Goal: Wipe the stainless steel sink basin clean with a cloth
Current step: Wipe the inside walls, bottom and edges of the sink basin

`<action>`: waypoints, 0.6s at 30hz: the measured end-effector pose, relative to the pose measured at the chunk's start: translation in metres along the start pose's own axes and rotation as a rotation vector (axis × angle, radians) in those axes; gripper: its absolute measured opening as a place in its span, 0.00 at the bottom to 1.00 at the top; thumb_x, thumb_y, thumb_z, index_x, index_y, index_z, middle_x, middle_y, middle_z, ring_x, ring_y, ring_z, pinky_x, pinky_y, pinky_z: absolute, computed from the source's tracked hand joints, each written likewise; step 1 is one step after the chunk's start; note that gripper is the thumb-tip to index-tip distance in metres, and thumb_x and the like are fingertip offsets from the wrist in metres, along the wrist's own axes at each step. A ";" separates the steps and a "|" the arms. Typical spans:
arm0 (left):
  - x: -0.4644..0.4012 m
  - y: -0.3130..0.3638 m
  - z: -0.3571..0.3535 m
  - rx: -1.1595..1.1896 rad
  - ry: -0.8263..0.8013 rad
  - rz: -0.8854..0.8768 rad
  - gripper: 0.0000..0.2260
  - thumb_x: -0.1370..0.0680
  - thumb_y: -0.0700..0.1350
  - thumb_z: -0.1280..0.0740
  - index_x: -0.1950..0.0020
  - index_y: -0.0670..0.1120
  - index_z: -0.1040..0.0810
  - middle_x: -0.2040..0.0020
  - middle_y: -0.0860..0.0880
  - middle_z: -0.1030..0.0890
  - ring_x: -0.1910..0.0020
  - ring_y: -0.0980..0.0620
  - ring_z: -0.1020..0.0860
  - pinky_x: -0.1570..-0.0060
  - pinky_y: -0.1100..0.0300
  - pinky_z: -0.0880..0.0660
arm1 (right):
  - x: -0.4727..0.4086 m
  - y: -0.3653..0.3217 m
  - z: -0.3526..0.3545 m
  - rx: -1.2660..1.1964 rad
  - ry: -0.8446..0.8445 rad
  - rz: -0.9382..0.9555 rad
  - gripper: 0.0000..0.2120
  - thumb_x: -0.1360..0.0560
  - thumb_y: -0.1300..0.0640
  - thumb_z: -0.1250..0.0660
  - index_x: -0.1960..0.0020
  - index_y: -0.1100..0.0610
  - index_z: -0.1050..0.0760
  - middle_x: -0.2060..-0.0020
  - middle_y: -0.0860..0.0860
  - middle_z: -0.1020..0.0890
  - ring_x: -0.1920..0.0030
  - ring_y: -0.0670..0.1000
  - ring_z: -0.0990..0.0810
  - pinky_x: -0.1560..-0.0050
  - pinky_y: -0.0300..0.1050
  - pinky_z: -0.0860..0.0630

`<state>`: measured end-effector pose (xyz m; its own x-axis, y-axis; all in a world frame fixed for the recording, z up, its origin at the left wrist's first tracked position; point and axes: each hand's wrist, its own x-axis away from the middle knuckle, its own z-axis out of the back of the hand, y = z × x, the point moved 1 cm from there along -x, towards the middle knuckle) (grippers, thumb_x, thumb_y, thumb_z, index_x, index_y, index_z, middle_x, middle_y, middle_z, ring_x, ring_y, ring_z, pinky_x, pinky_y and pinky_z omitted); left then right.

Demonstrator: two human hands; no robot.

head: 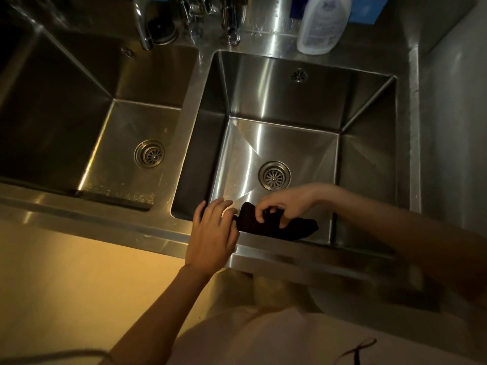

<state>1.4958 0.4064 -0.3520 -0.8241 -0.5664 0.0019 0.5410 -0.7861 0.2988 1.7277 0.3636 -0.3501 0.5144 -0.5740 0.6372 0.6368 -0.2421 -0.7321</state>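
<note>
A dark cloth (274,226) hangs crumpled just above the near edge of the right stainless steel sink basin (303,106). My right hand (283,204) grips the cloth from above with curled fingers. My left hand (213,233) is over the basin's front rim, fingers fairly straight, its fingertips touching the cloth's left end. The basin's round drain (274,175) lies just beyond both hands. Part of the cloth is hidden under my right hand.
A second basin (87,106) with its own drain (149,154) lies to the left. A faucet (143,30) and hoses stand at the back. A white bottle (322,22) stands behind the right basin. A steel wall (453,114) rises on the right.
</note>
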 end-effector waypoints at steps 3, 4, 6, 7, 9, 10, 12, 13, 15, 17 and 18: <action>0.000 0.000 -0.002 -0.002 0.002 0.009 0.14 0.19 0.48 0.46 0.43 0.46 0.24 0.38 0.47 0.24 0.34 0.48 0.30 0.29 0.46 0.39 | -0.019 0.011 -0.005 -0.023 -0.022 -0.050 0.21 0.30 0.69 0.31 0.43 0.50 0.28 0.42 0.53 0.25 0.42 0.57 0.25 0.44 0.57 0.23; 0.001 0.000 -0.002 0.000 0.004 0.012 0.14 0.19 0.48 0.46 0.42 0.46 0.24 0.38 0.47 0.24 0.34 0.48 0.30 0.29 0.46 0.40 | -0.030 0.018 -0.007 -0.027 -0.031 -0.080 0.21 0.30 0.70 0.31 0.42 0.53 0.28 0.41 0.55 0.25 0.42 0.58 0.25 0.43 0.57 0.24; 0.001 -0.001 -0.004 0.006 0.008 0.008 0.14 0.19 0.48 0.47 0.42 0.46 0.24 0.38 0.47 0.24 0.34 0.48 0.30 0.29 0.47 0.41 | -0.054 0.036 -0.015 -0.009 -0.028 -0.146 0.22 0.30 0.70 0.32 0.39 0.56 0.28 0.40 0.58 0.26 0.41 0.59 0.26 0.41 0.56 0.25; 0.001 -0.001 -0.005 0.009 0.008 0.004 0.14 0.19 0.48 0.47 0.41 0.46 0.24 0.38 0.46 0.24 0.34 0.48 0.30 0.29 0.47 0.42 | -0.066 0.045 -0.020 0.006 -0.020 -0.184 0.22 0.29 0.70 0.32 0.37 0.56 0.29 0.39 0.58 0.26 0.40 0.59 0.27 0.40 0.56 0.25; 0.001 -0.002 -0.006 0.023 0.012 -0.005 0.14 0.18 0.48 0.47 0.41 0.47 0.25 0.38 0.46 0.24 0.34 0.48 0.30 0.29 0.47 0.42 | -0.084 0.066 -0.032 0.055 -0.015 -0.257 0.23 0.28 0.69 0.32 0.35 0.57 0.29 0.37 0.58 0.28 0.37 0.59 0.28 0.38 0.56 0.27; 0.001 -0.002 -0.007 0.032 0.016 -0.009 0.14 0.18 0.49 0.47 0.41 0.47 0.25 0.38 0.46 0.24 0.34 0.48 0.30 0.28 0.48 0.43 | -0.091 0.075 -0.038 0.084 -0.017 -0.287 0.24 0.28 0.69 0.33 0.34 0.57 0.30 0.36 0.58 0.28 0.36 0.59 0.29 0.37 0.56 0.28; 0.001 -0.003 -0.007 0.046 0.025 -0.016 0.13 0.18 0.49 0.48 0.41 0.47 0.27 0.38 0.47 0.25 0.34 0.48 0.31 0.28 0.48 0.43 | -0.097 0.088 -0.045 0.099 -0.015 -0.314 0.24 0.28 0.69 0.33 0.34 0.58 0.30 0.35 0.58 0.29 0.36 0.59 0.29 0.37 0.55 0.28; 0.001 -0.004 -0.007 0.052 0.027 -0.019 0.13 0.18 0.48 0.47 0.41 0.47 0.27 0.38 0.47 0.25 0.34 0.48 0.31 0.28 0.48 0.44 | -0.097 0.092 -0.047 0.090 -0.009 -0.311 0.24 0.29 0.70 0.33 0.35 0.58 0.30 0.35 0.59 0.29 0.37 0.59 0.29 0.37 0.55 0.28; 0.001 -0.004 -0.008 0.059 0.028 -0.019 0.12 0.18 0.47 0.46 0.41 0.47 0.27 0.38 0.47 0.25 0.34 0.48 0.30 0.28 0.48 0.43 | -0.093 0.095 -0.047 0.066 0.010 -0.275 0.23 0.29 0.71 0.33 0.36 0.59 0.29 0.36 0.60 0.28 0.37 0.59 0.28 0.39 0.56 0.28; 0.002 -0.004 -0.008 0.063 0.025 -0.014 0.12 0.18 0.47 0.46 0.41 0.47 0.26 0.38 0.47 0.25 0.34 0.48 0.31 0.28 0.48 0.43 | -0.085 0.092 -0.047 0.040 0.037 -0.230 0.22 0.30 0.71 0.33 0.37 0.62 0.28 0.38 0.61 0.28 0.38 0.59 0.28 0.39 0.56 0.28; 0.001 -0.004 -0.007 0.063 0.021 -0.012 0.12 0.18 0.47 0.46 0.41 0.47 0.26 0.38 0.47 0.25 0.34 0.48 0.31 0.28 0.48 0.43 | -0.079 0.089 -0.047 0.030 0.053 -0.205 0.22 0.30 0.72 0.32 0.38 0.62 0.28 0.39 0.61 0.27 0.39 0.59 0.28 0.40 0.55 0.28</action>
<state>1.4937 0.4068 -0.3598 -0.8265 -0.5625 -0.0223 0.5187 -0.7762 0.3584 1.7167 0.3510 -0.4773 0.3418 -0.5552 0.7583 0.7425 -0.3352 -0.5800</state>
